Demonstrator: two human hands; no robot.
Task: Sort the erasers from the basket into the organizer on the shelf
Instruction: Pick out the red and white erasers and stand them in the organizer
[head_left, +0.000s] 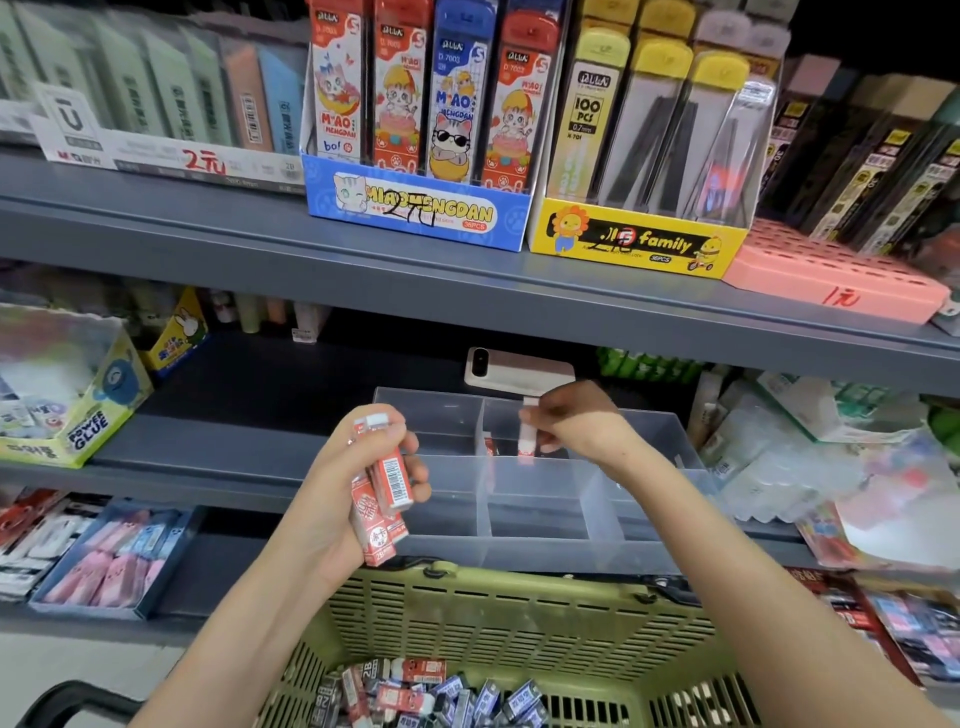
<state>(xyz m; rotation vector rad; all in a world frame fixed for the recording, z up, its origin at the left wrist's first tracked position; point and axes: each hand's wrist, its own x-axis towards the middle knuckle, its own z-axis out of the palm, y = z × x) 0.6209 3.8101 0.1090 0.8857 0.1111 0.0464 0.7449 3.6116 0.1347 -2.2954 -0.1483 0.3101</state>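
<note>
The left grip (363, 483) is curled round several red-sleeved erasers (387, 499); the right grip (576, 423) pinches one eraser (529, 431) upright over a back compartment of the clear organizer (545, 540) on the shelf (208, 441). More lie in the basket (498, 613). They look light and firm; their sleeves may slide, so pinch the long sides

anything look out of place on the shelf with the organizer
What looks like a phone lies flat on the shelf behind the organizer; it seems a personal item, not shop stock. Nothing looks spilled or damaged.
</note>
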